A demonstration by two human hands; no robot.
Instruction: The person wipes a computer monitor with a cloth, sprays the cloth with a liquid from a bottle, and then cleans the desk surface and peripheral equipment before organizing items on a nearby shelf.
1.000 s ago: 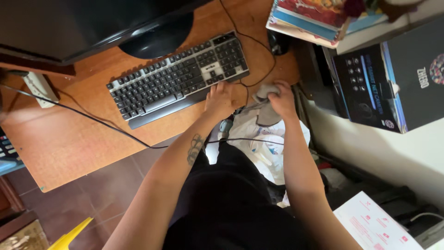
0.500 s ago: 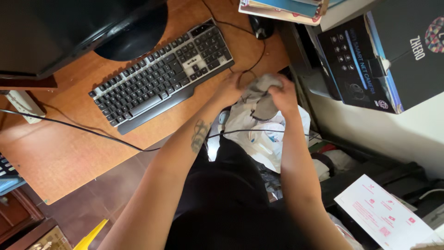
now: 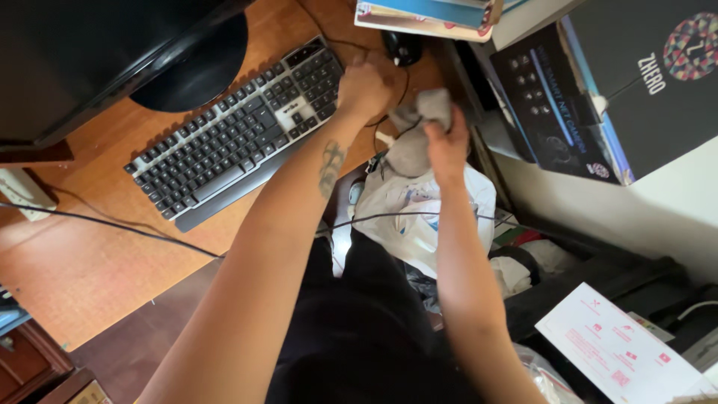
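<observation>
My right hand (image 3: 447,142) grips a crumpled grey cloth (image 3: 416,129) just above the wooden desk's (image 3: 90,262) right edge. My left hand (image 3: 364,86) reaches over the desk with fingers curled down, right at the right end of the black and silver keyboard (image 3: 224,138). It lies close to a black mouse (image 3: 402,46) and its looping cable (image 3: 389,112). What the curled fingers hold, if anything, is hidden.
A dark monitor on a round stand (image 3: 191,67) fills the top left. Books (image 3: 426,15) and a black box (image 3: 598,82) sit at the top right. A white plastic bag (image 3: 419,213) lies below the desk edge, a printed sheet (image 3: 621,344) at the lower right. A black cable (image 3: 112,224) crosses the desk.
My left hand moved from the keyboard's front edge up past its right end toward the mouse. My right hand lifted the grey cloth higher over the desk edge.
</observation>
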